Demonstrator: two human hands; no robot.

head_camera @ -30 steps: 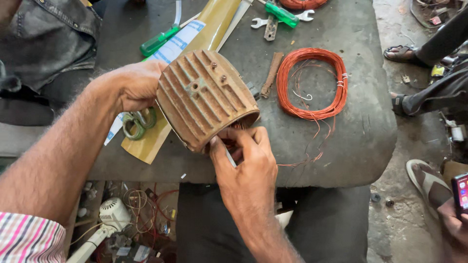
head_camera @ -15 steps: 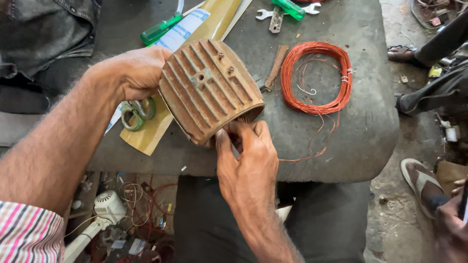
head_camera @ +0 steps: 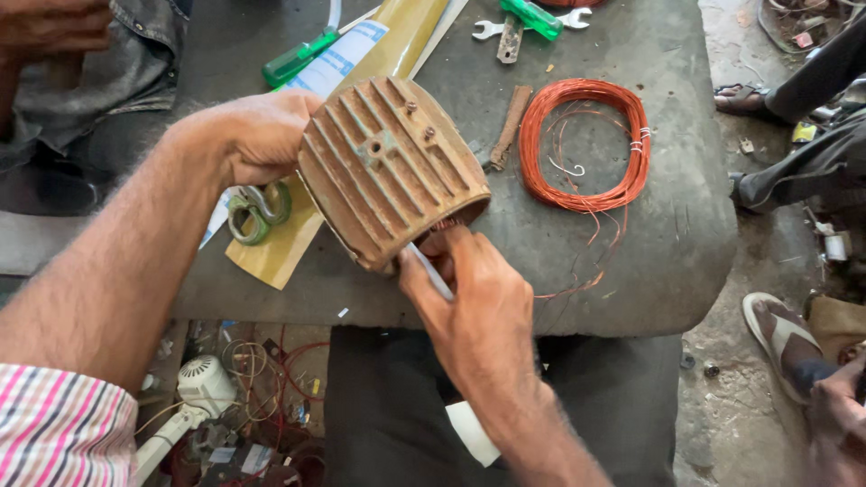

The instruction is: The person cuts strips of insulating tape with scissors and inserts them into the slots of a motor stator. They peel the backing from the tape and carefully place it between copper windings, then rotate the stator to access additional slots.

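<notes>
A rusty finned metal motor housing is tilted on the grey worktable, its open end toward me. My left hand grips its far left side and holds it steady. At the open lower rim, my right hand pinches a thin white strip that runs into the housing's mouth. Copper windings show just inside the opening. A second piece of white sheet pokes out below my right wrist.
A coil of orange copper wire lies right of the housing, loose strands trailing toward the table edge. Green-handled scissors, a yellow sheet, green screwdrivers, a spanner and a rusty tool lie around. Other people's feet are at right.
The housing has tipped and turned slightly in my left hand. My right hand has shifted along the lower rim, fingers now pinching the white strip at the opening.
</notes>
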